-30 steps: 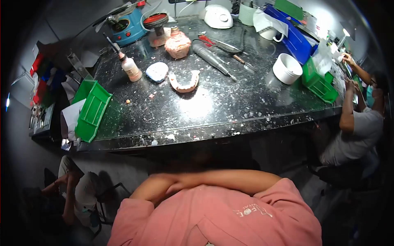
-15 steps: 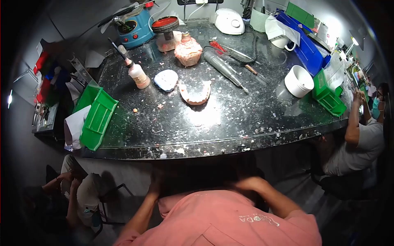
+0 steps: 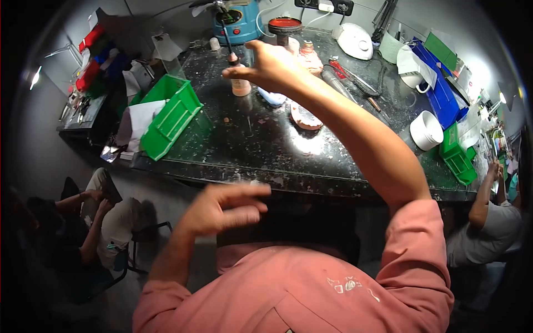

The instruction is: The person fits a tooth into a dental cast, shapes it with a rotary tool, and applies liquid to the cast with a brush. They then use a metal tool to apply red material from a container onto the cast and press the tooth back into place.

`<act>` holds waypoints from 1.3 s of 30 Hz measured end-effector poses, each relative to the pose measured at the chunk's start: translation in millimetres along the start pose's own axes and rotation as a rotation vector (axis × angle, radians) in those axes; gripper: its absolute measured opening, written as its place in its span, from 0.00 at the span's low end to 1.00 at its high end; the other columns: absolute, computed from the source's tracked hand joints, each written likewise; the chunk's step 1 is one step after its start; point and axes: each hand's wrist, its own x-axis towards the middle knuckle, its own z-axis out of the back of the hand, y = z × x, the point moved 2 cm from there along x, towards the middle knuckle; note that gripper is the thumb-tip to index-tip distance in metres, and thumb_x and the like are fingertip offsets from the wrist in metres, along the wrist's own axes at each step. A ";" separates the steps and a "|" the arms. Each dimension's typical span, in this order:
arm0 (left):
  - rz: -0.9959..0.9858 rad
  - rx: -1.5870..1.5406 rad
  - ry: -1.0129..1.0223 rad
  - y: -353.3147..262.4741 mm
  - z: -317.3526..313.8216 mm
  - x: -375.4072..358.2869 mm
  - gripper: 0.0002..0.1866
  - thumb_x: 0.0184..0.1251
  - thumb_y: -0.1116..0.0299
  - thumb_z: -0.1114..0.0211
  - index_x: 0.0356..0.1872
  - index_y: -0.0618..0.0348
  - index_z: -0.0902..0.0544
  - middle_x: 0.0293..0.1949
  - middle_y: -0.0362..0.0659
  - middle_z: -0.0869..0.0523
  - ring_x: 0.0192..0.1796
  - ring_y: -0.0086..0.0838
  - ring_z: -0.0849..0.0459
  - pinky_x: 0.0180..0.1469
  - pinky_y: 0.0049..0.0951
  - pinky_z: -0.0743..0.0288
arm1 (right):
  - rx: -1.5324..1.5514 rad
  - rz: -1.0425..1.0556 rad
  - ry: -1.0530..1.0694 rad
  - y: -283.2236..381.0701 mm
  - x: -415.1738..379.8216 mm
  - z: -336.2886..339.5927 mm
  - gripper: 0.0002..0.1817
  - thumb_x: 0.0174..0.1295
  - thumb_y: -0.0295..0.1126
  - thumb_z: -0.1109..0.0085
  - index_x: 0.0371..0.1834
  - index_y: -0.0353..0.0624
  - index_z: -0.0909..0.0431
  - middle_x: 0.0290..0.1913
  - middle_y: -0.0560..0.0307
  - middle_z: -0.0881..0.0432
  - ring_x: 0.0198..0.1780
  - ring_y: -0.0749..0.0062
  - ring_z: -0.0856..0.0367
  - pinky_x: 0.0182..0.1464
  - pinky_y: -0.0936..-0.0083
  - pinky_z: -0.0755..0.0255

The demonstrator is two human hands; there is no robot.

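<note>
1. Across the black, speckled worktop [image 3: 261, 152], in the head view, the right hand [image 3: 272, 66] reaches to a small, pale-pink bottle [image 3: 241, 88] with a dark stick [image 3: 227, 39] rising from its neck. Thumb and fingers are spread, the grip unclosed; whether it touches the bottle cannot be told.
2. Nearer the body, the blurred left hand [image 3: 216, 211] hovers before the worktop's front edge, its grip spread, holding nothing.
3. Upright standing probably keeps the bottle's contents in; the pinkish-white, horseshoe-shaped cast [image 3: 304, 122] sits beside bright glare, perhaps for light.
4. Half a second ago, both hands were low before the worktop; now the right stretches far over it.
</note>
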 end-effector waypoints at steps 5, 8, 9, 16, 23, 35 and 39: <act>-0.441 0.673 -0.806 -74.6 79.1 88.3 0.20 0.62 0.65 0.28 0.53 0.61 0.19 0.42 0.43 0.14 0.42 0.27 0.15 0.50 0.26 0.24 | 0.097 0.004 0.131 13.7 31.2 -16.9 0.21 0.62 0.47 0.38 0.38 0.35 0.16 0.36 0.35 0.15 0.43 0.46 0.14 0.49 0.55 0.21; -0.760 1.138 -0.989 -66.0 117.2 137.9 0.29 0.53 0.54 0.22 0.50 0.64 0.18 0.41 0.51 0.12 0.37 0.46 0.13 0.42 0.40 0.20 | 0.011 0.043 0.082 8.4 30.9 -9.4 0.18 0.66 0.45 0.42 0.41 0.39 0.16 0.33 0.42 0.14 0.39 0.47 0.14 0.44 0.58 0.22; -0.626 1.036 -0.890 -66.7 116.6 143.9 0.27 0.53 0.53 0.22 0.47 0.64 0.16 0.38 0.50 0.12 0.37 0.45 0.12 0.42 0.40 0.20 | 0.052 0.054 0.124 6.6 28.7 -4.8 0.18 0.66 0.45 0.42 0.42 0.39 0.16 0.33 0.43 0.14 0.38 0.49 0.13 0.44 0.60 0.22; -0.532 0.762 -0.721 -47.2 123.7 158.7 0.21 0.52 0.55 0.21 0.42 0.58 0.13 0.33 0.47 0.10 0.33 0.34 0.12 0.39 0.32 0.22 | 0.170 0.167 0.110 -5.2 16.7 28.1 0.13 0.67 0.40 0.40 0.48 0.45 0.16 0.33 0.56 0.15 0.33 0.74 0.19 0.39 0.73 0.24; -0.490 0.655 -0.692 -46.6 129.1 163.9 0.20 0.53 0.56 0.22 0.41 0.60 0.13 0.33 0.44 0.09 0.34 0.27 0.12 0.40 0.28 0.22 | 0.278 0.238 0.052 -10.8 1.9 52.5 0.14 0.63 0.39 0.40 0.47 0.46 0.15 0.38 0.50 0.12 0.38 0.64 0.13 0.44 0.69 0.21; -0.465 0.445 -0.605 -46.7 127.8 165.8 0.19 0.56 0.69 0.23 0.46 0.68 0.14 0.42 0.42 0.10 0.44 0.21 0.14 0.53 0.27 0.22 | 0.320 0.367 0.109 -14.5 -25.1 49.3 0.11 0.68 0.31 0.39 0.51 0.43 0.17 0.47 0.55 0.14 0.45 0.79 0.17 0.47 0.78 0.21; -0.508 0.685 -0.734 -51.2 119.7 155.7 0.38 0.53 0.65 0.20 0.64 0.67 0.26 0.53 0.49 0.14 0.50 0.27 0.15 0.54 0.28 0.22 | 0.687 0.276 -0.079 -41.7 -38.6 90.3 0.12 0.71 0.37 0.40 0.50 0.42 0.16 0.40 0.64 0.12 0.38 0.83 0.17 0.43 0.82 0.21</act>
